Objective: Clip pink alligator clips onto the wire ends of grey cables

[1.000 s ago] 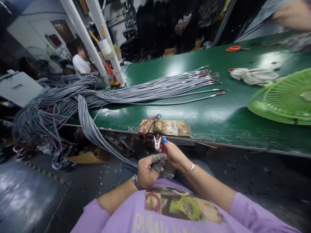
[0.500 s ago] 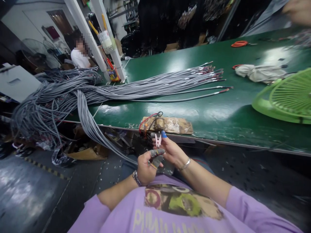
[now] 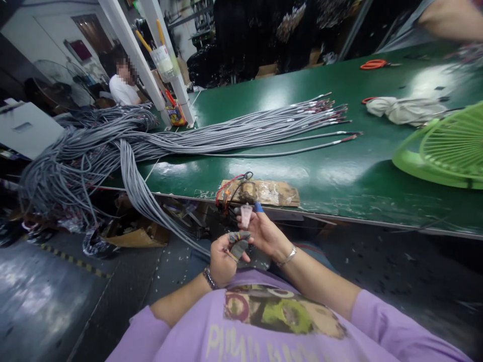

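My left hand (image 3: 222, 257) is closed just below the table edge, grey covers on two fingers, pinching thin coloured wire ends. My right hand (image 3: 264, 232) sits beside it, fingers closed on a small pink clip (image 3: 246, 215), a blue cover on one fingertip. Just above both hands a taped brown block (image 3: 264, 193) with red and black leads lies at the front edge of the green table (image 3: 339, 176). A long bundle of grey cables (image 3: 234, 136) stretches across the table and spills off its left end.
A green fan guard (image 3: 449, 151) lies at the right, a white cloth (image 3: 403, 110) and orange scissors (image 3: 373, 64) behind it. White posts (image 3: 166, 60) rise at the back left, where a seated person (image 3: 124, 88) is. Another person's arm (image 3: 449, 17) shows at top right.
The pink clip in my right hand went from jaws apart to closed. Both hands stayed close together below the table edge, and the view shifted slightly.
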Demonstrator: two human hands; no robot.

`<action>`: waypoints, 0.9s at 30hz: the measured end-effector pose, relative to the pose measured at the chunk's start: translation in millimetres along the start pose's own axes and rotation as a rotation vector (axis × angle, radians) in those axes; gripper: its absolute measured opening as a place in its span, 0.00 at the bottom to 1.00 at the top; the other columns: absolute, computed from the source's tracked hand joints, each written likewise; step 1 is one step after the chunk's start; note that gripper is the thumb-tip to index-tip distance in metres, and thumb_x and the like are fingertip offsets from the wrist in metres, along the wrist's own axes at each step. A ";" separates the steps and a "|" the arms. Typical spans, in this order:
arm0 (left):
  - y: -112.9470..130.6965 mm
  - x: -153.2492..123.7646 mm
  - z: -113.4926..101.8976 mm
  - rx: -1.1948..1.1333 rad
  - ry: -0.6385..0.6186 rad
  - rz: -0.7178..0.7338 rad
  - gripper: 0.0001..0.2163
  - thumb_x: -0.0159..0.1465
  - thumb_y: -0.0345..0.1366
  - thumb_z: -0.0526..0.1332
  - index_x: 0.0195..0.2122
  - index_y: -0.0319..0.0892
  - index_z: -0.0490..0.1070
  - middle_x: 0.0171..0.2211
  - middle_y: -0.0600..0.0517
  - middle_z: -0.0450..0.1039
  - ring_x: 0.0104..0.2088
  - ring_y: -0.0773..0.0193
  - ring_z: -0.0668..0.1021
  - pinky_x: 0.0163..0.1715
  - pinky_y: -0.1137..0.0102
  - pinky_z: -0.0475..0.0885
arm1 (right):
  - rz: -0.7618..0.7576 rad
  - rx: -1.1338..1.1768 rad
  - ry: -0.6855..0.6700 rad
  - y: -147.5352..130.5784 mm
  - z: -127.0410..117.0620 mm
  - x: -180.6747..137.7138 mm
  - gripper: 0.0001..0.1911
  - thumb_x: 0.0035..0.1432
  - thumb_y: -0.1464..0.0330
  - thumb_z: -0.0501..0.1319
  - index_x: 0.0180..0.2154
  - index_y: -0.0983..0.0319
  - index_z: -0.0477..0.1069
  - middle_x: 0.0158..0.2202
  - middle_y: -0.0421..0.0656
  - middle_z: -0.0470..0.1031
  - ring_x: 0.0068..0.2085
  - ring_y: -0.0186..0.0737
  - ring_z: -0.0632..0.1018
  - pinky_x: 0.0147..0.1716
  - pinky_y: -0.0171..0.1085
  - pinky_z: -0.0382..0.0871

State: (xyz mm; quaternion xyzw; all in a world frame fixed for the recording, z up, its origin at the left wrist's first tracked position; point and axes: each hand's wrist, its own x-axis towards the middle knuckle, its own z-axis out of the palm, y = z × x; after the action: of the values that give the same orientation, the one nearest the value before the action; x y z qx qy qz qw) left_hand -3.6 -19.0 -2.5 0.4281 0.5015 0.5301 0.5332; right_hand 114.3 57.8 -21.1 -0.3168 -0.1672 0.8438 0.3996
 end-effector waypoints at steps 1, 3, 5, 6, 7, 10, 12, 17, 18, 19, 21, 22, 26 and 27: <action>-0.6 -0.4 -1.6 -0.057 0.010 -0.032 0.21 0.53 0.52 0.67 0.39 0.39 0.76 0.31 0.46 0.81 0.15 0.70 0.74 0.15 0.75 0.65 | 0.001 -0.002 -0.007 1.4 -4.5 0.2 0.22 0.55 0.46 0.58 0.32 0.59 0.70 0.26 0.41 0.72 0.24 0.35 0.70 0.19 0.32 0.61; -1.1 -1.0 -5.0 -0.162 0.047 -0.075 0.25 0.53 0.51 0.68 0.47 0.39 0.73 0.31 0.46 0.81 0.14 0.72 0.72 0.12 0.77 0.61 | 0.003 -0.001 0.003 4.1 -13.7 0.1 0.21 0.55 0.47 0.59 0.31 0.59 0.69 0.25 0.40 0.72 0.24 0.35 0.70 0.23 0.32 0.64; -0.9 -1.3 -8.0 -0.224 0.084 -0.102 0.31 0.53 0.50 0.68 0.55 0.41 0.67 0.32 0.47 0.81 0.13 0.73 0.71 0.10 0.78 0.58 | 0.019 0.003 0.038 6.2 -21.2 -1.4 0.18 0.55 0.50 0.61 0.30 0.59 0.70 0.26 0.39 0.73 0.25 0.34 0.71 0.25 0.32 0.65; -0.7 -1.4 -9.2 -0.240 0.098 -0.115 0.33 0.53 0.50 0.68 0.57 0.42 0.65 0.32 0.47 0.81 0.12 0.73 0.71 0.09 0.79 0.56 | 0.035 0.013 0.055 7.1 -24.1 -2.6 0.17 0.55 0.51 0.61 0.31 0.58 0.70 0.26 0.39 0.74 0.25 0.33 0.71 0.25 0.32 0.65; -0.4 -1.5 -10.1 -0.249 0.109 -0.129 0.34 0.53 0.50 0.68 0.59 0.42 0.63 0.33 0.48 0.81 0.12 0.74 0.70 0.08 0.79 0.54 | 0.053 0.029 0.069 7.8 -26.5 -4.1 0.15 0.55 0.53 0.62 0.31 0.58 0.71 0.26 0.39 0.74 0.25 0.33 0.71 0.25 0.32 0.65; 0.1 -1.2 -11.1 -0.264 0.133 -0.171 0.35 0.52 0.50 0.69 0.59 0.43 0.63 0.32 0.48 0.81 0.11 0.75 0.69 0.08 0.79 0.48 | 0.095 0.072 0.098 9.9 -31.6 -8.4 0.12 0.55 0.56 0.64 0.31 0.58 0.72 0.25 0.39 0.74 0.24 0.33 0.71 0.24 0.31 0.66; 0.2 -0.7 -10.7 -0.269 0.149 -0.197 0.35 0.51 0.50 0.69 0.57 0.41 0.64 0.32 0.48 0.81 0.11 0.75 0.69 0.08 0.79 0.46 | 0.101 0.043 0.106 11.5 -34.6 -10.3 0.11 0.55 0.57 0.64 0.31 0.58 0.72 0.25 0.39 0.73 0.24 0.32 0.71 0.23 0.31 0.66; -0.2 1.2 -9.6 -0.275 0.154 -0.233 0.33 0.50 0.49 0.69 0.55 0.39 0.65 0.32 0.47 0.81 0.11 0.74 0.69 0.09 0.78 0.44 | 0.111 0.009 0.130 14.3 -40.7 -13.2 0.10 0.56 0.60 0.64 0.28 0.59 0.72 0.25 0.40 0.73 0.23 0.32 0.71 0.23 0.32 0.67; -0.9 1.7 -9.5 -0.277 0.153 -0.235 0.33 0.50 0.48 0.69 0.55 0.39 0.66 0.32 0.47 0.81 0.11 0.74 0.69 0.09 0.78 0.44 | 0.120 0.026 0.147 14.4 -41.5 -13.8 0.10 0.56 0.61 0.63 0.27 0.59 0.72 0.24 0.40 0.73 0.23 0.32 0.71 0.23 0.32 0.67; -1.8 2.2 -9.4 -0.277 0.155 -0.237 0.32 0.50 0.48 0.69 0.54 0.39 0.66 0.32 0.47 0.81 0.11 0.74 0.69 0.09 0.78 0.44 | 0.128 0.041 0.163 14.4 -42.4 -14.5 0.10 0.56 0.62 0.63 0.27 0.60 0.73 0.24 0.40 0.73 0.23 0.31 0.70 0.23 0.31 0.67; -5.0 3.7 -9.1 -0.275 0.158 -0.244 0.29 0.51 0.47 0.68 0.52 0.40 0.68 0.34 0.46 0.81 0.11 0.75 0.69 0.10 0.77 0.44 | 0.132 0.041 0.176 14.7 -44.7 -15.5 0.10 0.57 0.63 0.62 0.26 0.60 0.73 0.24 0.40 0.73 0.23 0.31 0.71 0.23 0.31 0.67; -7.0 4.6 -8.8 -0.271 0.158 -0.249 0.28 0.51 0.46 0.68 0.51 0.40 0.69 0.34 0.46 0.81 0.12 0.74 0.70 0.10 0.77 0.45 | 0.126 0.023 0.170 15.0 -46.1 -15.8 0.10 0.56 0.63 0.62 0.26 0.60 0.73 0.24 0.40 0.73 0.23 0.31 0.71 0.22 0.31 0.67; -14.5 7.9 -7.2 -0.235 0.169 -0.243 0.20 0.53 0.44 0.66 0.45 0.40 0.73 0.38 0.44 0.80 0.28 0.65 0.80 0.21 0.76 0.63 | 0.035 -0.083 0.136 17.9 -51.0 -16.1 0.08 0.53 0.63 0.65 0.26 0.60 0.72 0.24 0.41 0.72 0.23 0.33 0.71 0.22 0.33 0.68; -15.5 8.3 -7.0 -0.216 0.180 -0.225 0.18 0.53 0.43 0.66 0.44 0.41 0.74 0.40 0.44 0.80 0.35 0.61 0.81 0.27 0.74 0.67 | -0.008 -0.105 0.147 18.6 -50.9 -16.7 0.09 0.52 0.63 0.66 0.26 0.60 0.72 0.24 0.41 0.72 0.23 0.34 0.71 0.22 0.34 0.67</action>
State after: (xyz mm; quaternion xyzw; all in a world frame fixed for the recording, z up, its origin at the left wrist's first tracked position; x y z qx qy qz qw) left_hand -9.0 -12.3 -19.4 0.2602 0.5323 0.5539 0.5849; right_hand 145.7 34.7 -62.2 -0.3979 -0.1826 0.8067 0.3969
